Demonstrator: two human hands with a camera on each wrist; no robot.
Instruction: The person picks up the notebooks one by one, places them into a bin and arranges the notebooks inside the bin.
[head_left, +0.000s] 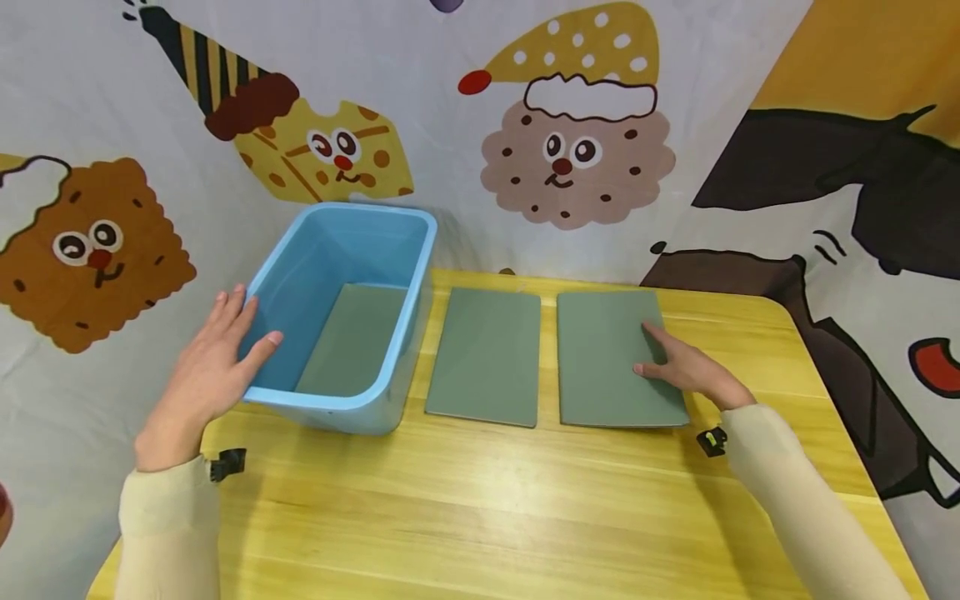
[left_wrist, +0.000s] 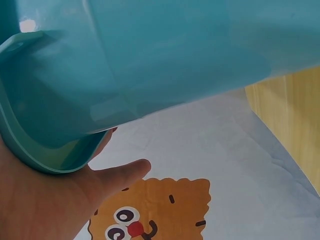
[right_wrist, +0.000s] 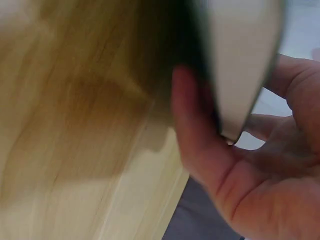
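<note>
My left hand (head_left: 210, 358) rests at the near left corner of a blue plastic bin (head_left: 337, 402), its fingers fairly straight along the rim. In the left wrist view, the bin's rim (left_wrist: 55, 167) lies against that hand. Inside the bin, flat on its floor, is a thin grey-green notebook (head_left: 352, 337). My right hand (head_left: 686, 362) grips the right edge of another grey-green notebook (head_left: 603, 358) on the table. In the right wrist view, fingers (right_wrist: 192, 130) lie on both sides of that notebook's edge (right_wrist: 240, 75).
Between the bin and the gripped notebook lies another grey-green notebook (head_left: 486, 358). All stand on a yellow wood-grain table (head_left: 465, 508). A white cloth with cartoon prints (head_left: 450, 158) hangs behind the table's far edge.
</note>
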